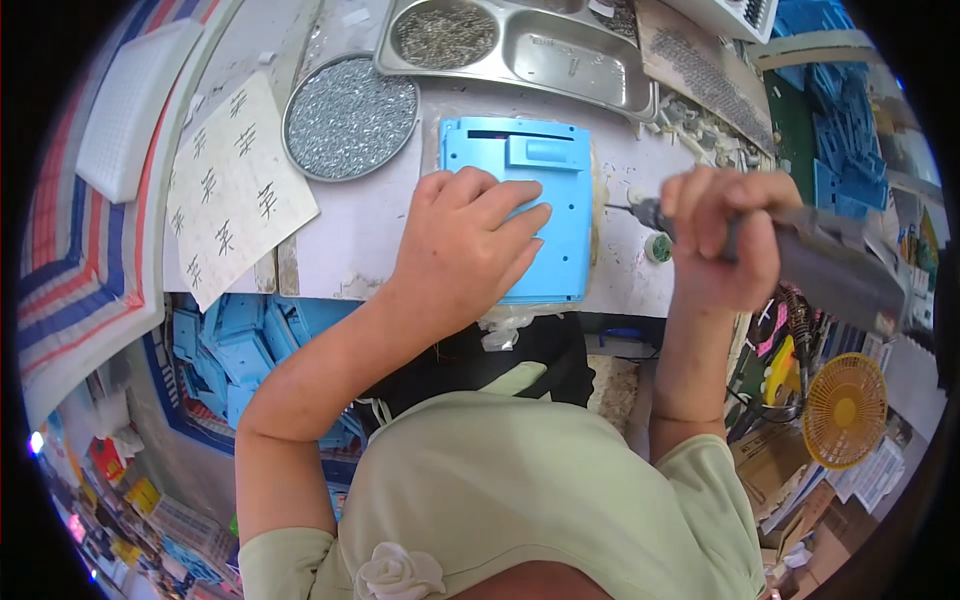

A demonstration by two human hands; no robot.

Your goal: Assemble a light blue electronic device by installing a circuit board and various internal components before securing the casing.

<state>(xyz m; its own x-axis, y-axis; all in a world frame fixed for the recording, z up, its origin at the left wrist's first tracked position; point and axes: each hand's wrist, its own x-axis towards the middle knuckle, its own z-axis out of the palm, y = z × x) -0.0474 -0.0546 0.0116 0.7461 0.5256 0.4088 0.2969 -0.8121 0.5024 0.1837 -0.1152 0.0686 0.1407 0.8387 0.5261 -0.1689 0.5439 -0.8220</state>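
A flat blue plastic case lies on the white worktable in front of me. It has a raised block and a dark slot near its far edge, and several small holes. My left hand holds it down from the left side, fingers bent over its upper face and the thumb hidden. In my right hand is a dark electric screwdriver, gripped near its front and lying almost level. Its thin bit points left toward the case's right edge, apart from it. A small round green-topped piece sits below the bit.
A round tray full of small silvery screws stands beyond my left hand. Behind the case is a steel compartment tray. A handwritten paper lies left, above a crate of blue cases. A yellow basket is at right.
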